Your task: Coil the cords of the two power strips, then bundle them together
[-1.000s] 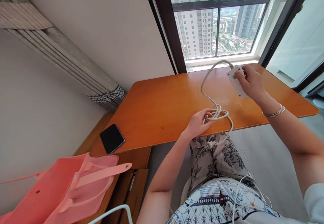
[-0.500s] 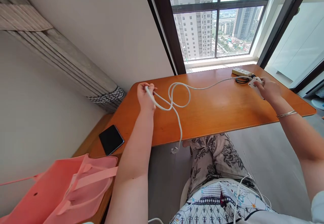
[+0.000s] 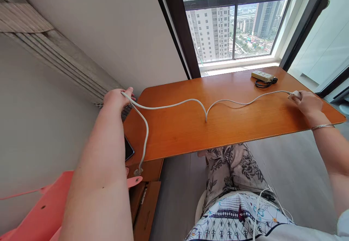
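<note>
My left hand (image 3: 118, 98) is closed on a white cable (image 3: 171, 106) beyond the desk's left end. From that hand the cable's free end hangs down, with a plug (image 3: 138, 171) near the desk's front edge. My right hand (image 3: 307, 104) grips a white power strip, mostly hidden by the fingers, over the right part of the wooden desk (image 3: 177, 135). Between the hands the cable runs in a long wave, dipping to a narrow bend near the middle of the desk.
A yellowish power strip (image 3: 262, 75) with a coiled black cord (image 3: 263, 84) lies at the back right. At left, a dark tablet (image 3: 128, 149) is partly behind my arm, above a pink bag (image 3: 54, 201). A window (image 3: 209, 33) stands behind the desk.
My left hand has moved left and my right hand right and slightly nearer, the white strip with it. The cable's loop has opened into a wave, and its plug end has shifted left.
</note>
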Demonstrator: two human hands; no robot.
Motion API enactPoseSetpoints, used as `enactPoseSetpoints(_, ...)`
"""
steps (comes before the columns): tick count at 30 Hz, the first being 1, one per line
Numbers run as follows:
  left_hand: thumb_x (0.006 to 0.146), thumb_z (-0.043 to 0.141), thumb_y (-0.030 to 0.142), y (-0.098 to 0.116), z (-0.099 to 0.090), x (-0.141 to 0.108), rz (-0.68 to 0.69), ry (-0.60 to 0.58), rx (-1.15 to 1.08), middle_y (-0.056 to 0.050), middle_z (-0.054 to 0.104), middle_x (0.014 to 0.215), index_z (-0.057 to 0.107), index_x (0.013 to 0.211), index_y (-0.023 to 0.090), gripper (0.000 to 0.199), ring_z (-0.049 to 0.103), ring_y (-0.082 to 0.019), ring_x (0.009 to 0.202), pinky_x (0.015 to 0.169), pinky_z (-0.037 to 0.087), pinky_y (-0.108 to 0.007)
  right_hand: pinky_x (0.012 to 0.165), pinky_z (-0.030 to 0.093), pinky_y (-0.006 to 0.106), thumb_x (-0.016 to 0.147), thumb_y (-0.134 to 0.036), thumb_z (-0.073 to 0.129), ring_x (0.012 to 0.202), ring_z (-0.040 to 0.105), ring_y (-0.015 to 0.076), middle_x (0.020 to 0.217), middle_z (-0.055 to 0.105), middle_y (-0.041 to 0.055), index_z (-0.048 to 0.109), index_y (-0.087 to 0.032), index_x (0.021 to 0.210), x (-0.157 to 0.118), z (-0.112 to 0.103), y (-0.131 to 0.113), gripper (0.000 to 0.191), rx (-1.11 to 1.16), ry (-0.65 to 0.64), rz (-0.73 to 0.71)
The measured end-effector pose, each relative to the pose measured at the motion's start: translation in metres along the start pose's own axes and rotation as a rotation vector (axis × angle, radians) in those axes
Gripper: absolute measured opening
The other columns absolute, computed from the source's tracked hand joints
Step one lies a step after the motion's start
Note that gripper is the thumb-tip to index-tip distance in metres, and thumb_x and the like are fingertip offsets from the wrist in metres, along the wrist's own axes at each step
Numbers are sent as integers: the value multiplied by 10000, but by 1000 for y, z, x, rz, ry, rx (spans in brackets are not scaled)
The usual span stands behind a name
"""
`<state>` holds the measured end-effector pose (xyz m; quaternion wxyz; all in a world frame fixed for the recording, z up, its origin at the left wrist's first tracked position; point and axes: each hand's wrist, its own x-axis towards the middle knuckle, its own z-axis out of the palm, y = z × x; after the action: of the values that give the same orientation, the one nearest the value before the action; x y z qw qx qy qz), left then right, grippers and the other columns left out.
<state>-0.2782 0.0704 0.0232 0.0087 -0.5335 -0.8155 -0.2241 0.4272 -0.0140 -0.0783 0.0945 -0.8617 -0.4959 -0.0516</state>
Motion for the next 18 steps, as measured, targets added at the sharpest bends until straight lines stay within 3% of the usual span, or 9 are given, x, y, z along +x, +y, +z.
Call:
enactPoseSetpoints(2,922,331,573,12,-7,-4,-82,-92,-104,-103,770,952,684,1012,151,558,701,-245,852,791,548,-428,745,457,398,999,-564,395,1185,605,362,1352,633,203,590,-181,1317,-4,-2,-6,534,-33,-33,-11)
enactPoseSetpoints(3,924,334,543,18,-10,-6,-74,-60,-160,-98,770,1044,677,1092,151,547,713,-244,915,832,548,-437,770,465,400,1006,-557,386,1208,598,358,1375,623,196,578,-179,1342,-5,-2,-8,541,-45,-48,-12)
enactPoseSetpoints(8,885,398,605,32,-25,-21,207,316,-112,-111,659,1359,630,1220,141,618,557,-283,1332,1106,426,-505,838,463,407,1026,-510,383,1282,566,337,1451,575,182,530,-175,1435,-5,1,-9,549,-76,-94,-42)
enactPoseSetpoints(10,848,450,647,36,-31,-29,312,303,-95,-71,562,1492,613,1249,190,630,456,-292,1434,1170,370,-529,857,457,407,1030,-502,382,1293,561,335,1453,571,186,522,-171,1452,-3,3,-8,555,-81,-97,-48)
enactPoseSetpoints(14,801,516,702,52,-39,-35,496,180,-42,135,411,1603,584,1297,389,590,250,-292,1566,1281,239,-545,854,458,417,1033,-500,373,1275,570,345,1441,576,198,521,-168,1460,-2,6,-7,561,-102,-100,-43)
enactPoseSetpoints(18,735,527,832,65,-34,-21,611,199,-77,65,371,1616,574,1295,277,790,219,-338,1576,1283,209,-572,873,459,413,1038,-473,374,1267,578,344,1430,582,211,523,-165,1460,-2,8,-7,543,-128,-73,-59)
